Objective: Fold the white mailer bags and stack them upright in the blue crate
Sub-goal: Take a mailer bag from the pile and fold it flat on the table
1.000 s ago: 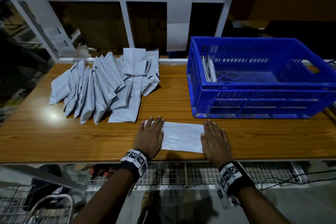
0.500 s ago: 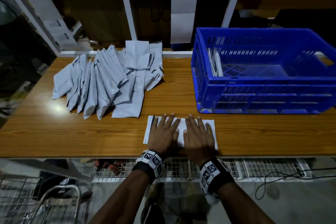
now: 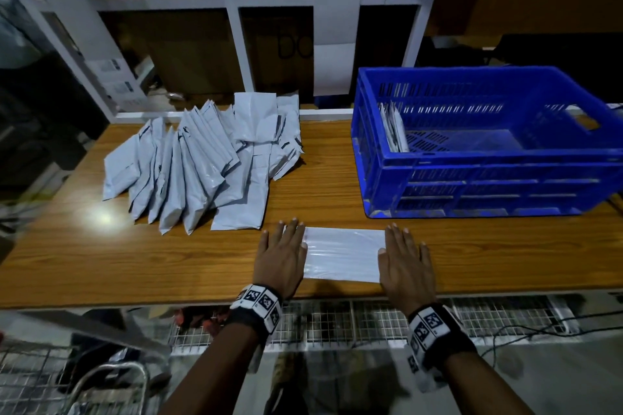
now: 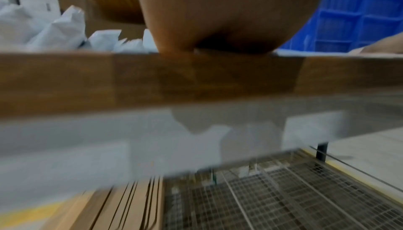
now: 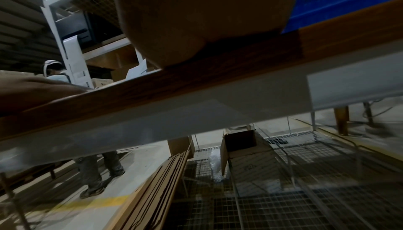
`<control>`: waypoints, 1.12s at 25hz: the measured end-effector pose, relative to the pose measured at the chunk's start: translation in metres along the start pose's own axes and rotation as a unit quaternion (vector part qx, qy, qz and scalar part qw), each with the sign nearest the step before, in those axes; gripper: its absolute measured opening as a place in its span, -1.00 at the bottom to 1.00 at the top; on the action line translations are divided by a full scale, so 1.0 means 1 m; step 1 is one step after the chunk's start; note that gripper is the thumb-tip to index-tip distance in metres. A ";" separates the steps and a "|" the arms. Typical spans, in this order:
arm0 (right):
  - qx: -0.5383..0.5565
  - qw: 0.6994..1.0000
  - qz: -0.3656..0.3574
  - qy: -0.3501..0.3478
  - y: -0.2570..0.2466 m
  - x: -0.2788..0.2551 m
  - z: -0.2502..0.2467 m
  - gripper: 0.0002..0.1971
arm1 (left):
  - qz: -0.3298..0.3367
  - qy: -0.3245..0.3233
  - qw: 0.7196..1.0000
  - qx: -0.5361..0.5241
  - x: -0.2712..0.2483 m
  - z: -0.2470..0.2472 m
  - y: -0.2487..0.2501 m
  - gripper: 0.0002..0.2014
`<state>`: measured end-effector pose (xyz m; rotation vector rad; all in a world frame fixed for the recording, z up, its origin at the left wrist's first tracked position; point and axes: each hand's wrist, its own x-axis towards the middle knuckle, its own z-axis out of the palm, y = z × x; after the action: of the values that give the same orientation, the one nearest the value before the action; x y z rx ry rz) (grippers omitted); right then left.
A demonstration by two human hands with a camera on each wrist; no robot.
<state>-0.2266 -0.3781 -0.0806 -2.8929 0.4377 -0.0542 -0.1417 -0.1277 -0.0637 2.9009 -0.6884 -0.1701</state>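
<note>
White bag [image 3: 342,254] lies flat at the table's [image 3: 84,259] near edge, just in front of the crate [image 3: 488,178]. Left hand [image 3: 279,254] and right hand [image 3: 404,261] press its two ends, fingers straight and spread. Unfolded bags [image 3: 202,162] are heaped left of the crate; a few folded ones [image 3: 392,128] stand inside against its left wall.

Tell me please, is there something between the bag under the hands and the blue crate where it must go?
Nothing visible lies on the table between the folded bag and the blue crate. Only the crate's near wall must be cleared by lifting.
</note>
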 end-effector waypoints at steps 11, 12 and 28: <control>0.107 0.987 -0.020 -0.122 -0.017 0.019 -0.049 -0.30 | 0.054 -0.086 0.995 0.007 0.032 -0.049 0.009 -0.51; 0.117 0.984 -0.035 -0.126 -0.020 0.016 -0.053 -0.32 | 0.064 -0.089 0.994 0.010 0.033 -0.052 0.014 -0.55; 0.125 0.985 -0.120 0.014 -0.055 0.019 -0.162 -0.70 | 0.230 0.078 0.921 -0.304 0.073 -0.146 -0.009 -0.71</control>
<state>-0.2036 -0.3661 0.0897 -2.6818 0.0760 -0.1753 -0.0523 -0.1351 0.0723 2.0780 -1.0417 -0.0737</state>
